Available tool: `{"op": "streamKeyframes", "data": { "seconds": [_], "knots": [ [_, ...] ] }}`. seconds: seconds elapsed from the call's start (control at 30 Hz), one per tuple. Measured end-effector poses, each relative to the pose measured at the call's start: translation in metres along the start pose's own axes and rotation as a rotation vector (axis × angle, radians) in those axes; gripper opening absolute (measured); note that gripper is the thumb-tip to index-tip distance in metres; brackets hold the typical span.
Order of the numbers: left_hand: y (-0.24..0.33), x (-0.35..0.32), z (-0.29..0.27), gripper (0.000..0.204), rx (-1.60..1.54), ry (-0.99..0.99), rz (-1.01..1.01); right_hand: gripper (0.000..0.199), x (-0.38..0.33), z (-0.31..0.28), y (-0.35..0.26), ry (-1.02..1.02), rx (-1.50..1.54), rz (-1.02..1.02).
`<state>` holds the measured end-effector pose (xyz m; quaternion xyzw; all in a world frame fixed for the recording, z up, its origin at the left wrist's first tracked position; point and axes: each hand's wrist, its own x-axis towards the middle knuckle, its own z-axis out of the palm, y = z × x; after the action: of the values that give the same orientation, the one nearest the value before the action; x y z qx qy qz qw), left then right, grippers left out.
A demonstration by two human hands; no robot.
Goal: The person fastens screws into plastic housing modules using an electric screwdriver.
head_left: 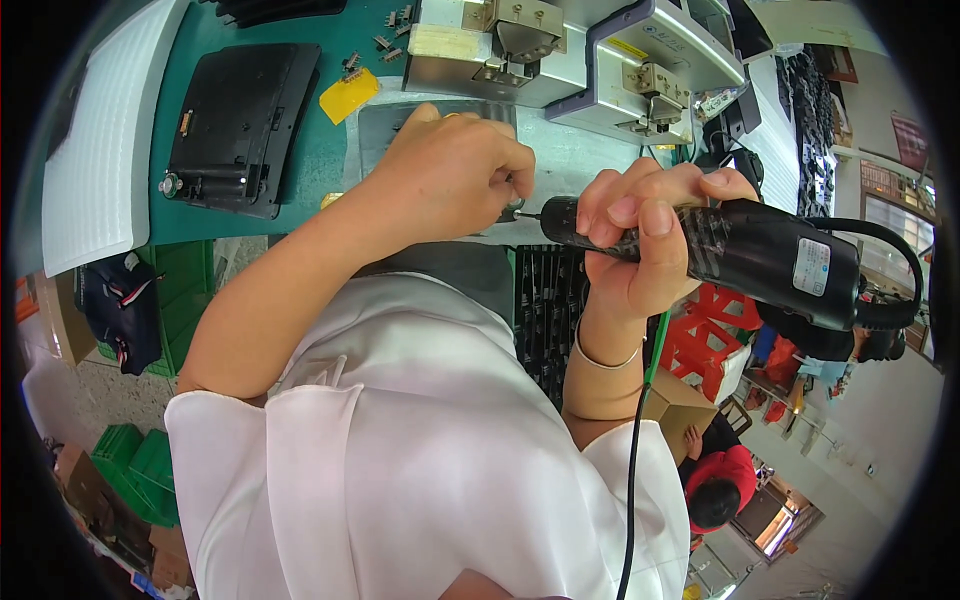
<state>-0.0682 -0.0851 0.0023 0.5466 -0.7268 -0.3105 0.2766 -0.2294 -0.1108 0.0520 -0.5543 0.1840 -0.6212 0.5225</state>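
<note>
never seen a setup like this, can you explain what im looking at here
This single picture looks down from a fisheye camera worn on a person's head, so straight edges bend. There is no robot, just two bare hands. The right hand grips a black electric screwdriver, its bit pointing toward the left hand. That hand's fingers are curled; anything inside is hidden. On the green worktop lie a black housing, a yellow tag and small parts.

I log bright, diffuse indoor light; one glowing window (780, 528) at lower right; soft shading in the white shirt (420, 440); black fisheye vignette; lines bowed toward the rim; distant detail soft; electric screwdriver (765, 250) acceptably sharp.
</note>
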Motion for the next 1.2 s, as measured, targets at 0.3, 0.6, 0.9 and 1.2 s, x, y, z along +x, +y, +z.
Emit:
{"op": "streamKeyframes", "data": {
  "seconds": [0.3,0.6,0.9,1.2],
  "knots": [
    [0.003,0.002,-0.004,0.006,0.005,-0.023,-0.015,0.044,-0.007,0.003,0.005,-0.086,-0.004,-0.024],
    [0.005,0.003,-0.005,0.006,0.018,-0.026,-0.014,0.042,-0.016,0.004,0.008,-0.13,-0.123,-0.097],
    [0.013,-0.013,-0.006,0.012,0.068,0.015,0.021,0.045,0.001,-0.009,-0.005,0.115,0.06,0.015],
    [0.008,-0.057,-0.018,0.062,0.319,0.19,-0.024,0.036,0.068,-0.055,-0.027,0.248,-0.104,-0.442]
  ]
}}
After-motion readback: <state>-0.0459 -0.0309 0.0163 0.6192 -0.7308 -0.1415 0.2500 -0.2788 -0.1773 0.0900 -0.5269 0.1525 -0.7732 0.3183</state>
